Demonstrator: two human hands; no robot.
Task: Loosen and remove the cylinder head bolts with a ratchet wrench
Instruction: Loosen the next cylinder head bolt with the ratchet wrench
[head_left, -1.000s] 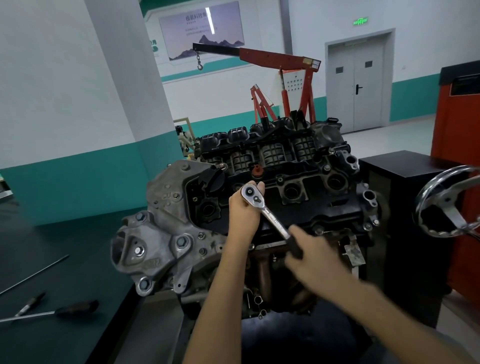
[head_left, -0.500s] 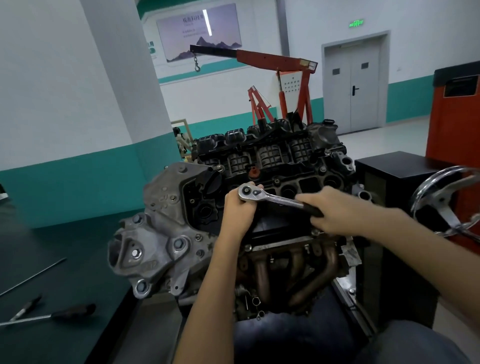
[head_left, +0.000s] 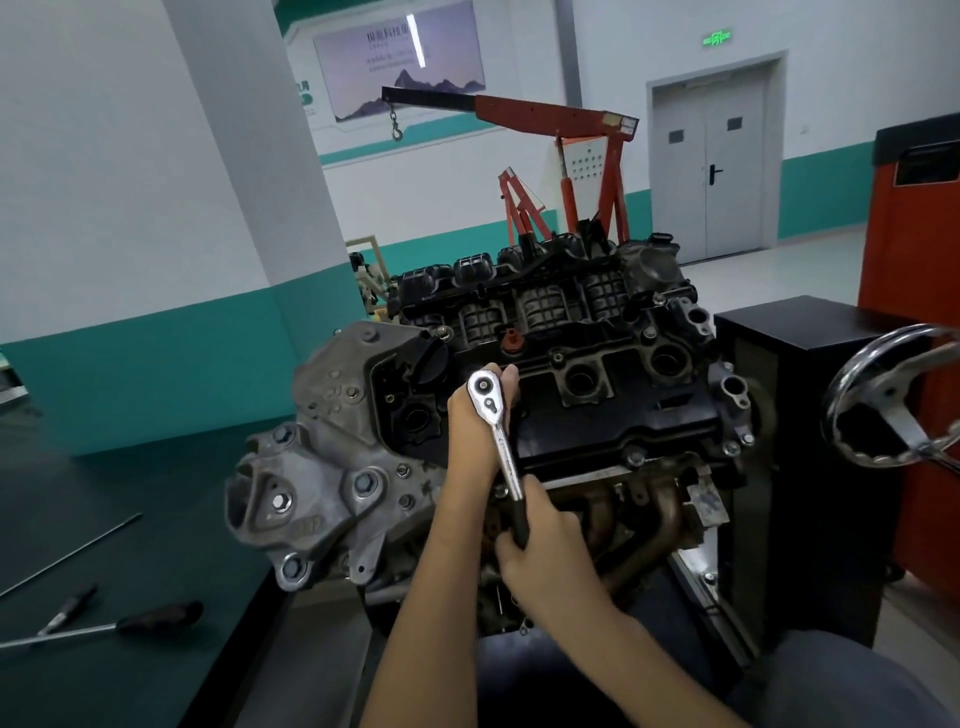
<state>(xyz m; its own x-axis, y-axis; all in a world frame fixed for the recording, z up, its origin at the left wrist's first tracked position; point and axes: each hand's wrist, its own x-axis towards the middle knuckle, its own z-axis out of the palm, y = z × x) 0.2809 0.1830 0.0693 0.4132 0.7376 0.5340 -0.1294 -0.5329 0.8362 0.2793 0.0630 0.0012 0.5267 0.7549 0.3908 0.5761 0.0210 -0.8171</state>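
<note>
An engine on a stand fills the middle, its black cylinder head cover (head_left: 613, 426) facing me. A chrome ratchet wrench (head_left: 498, 436) stands on the cover's near left part, head up, black handle pointing down toward me. My left hand (head_left: 475, 415) wraps around the ratchet head from behind and steadies it. My right hand (head_left: 545, 551) grips the black handle low, in front of the exhaust manifold (head_left: 644, 514). The bolt under the ratchet head is hidden. A bolt head (head_left: 635, 459) shows on the cover's near edge.
A dark green bench (head_left: 104, 519) on the left carries two screwdrivers (head_left: 124, 623) and a thin rod (head_left: 67, 556). A chrome handwheel (head_left: 893, 405) and a black cabinet (head_left: 810, 364) stand right of the engine. A red engine crane (head_left: 561, 119) stands behind.
My right hand swung the wrench handle from pointing right, level across the cover, down toward me. My left hand stayed on the ratchet head.
</note>
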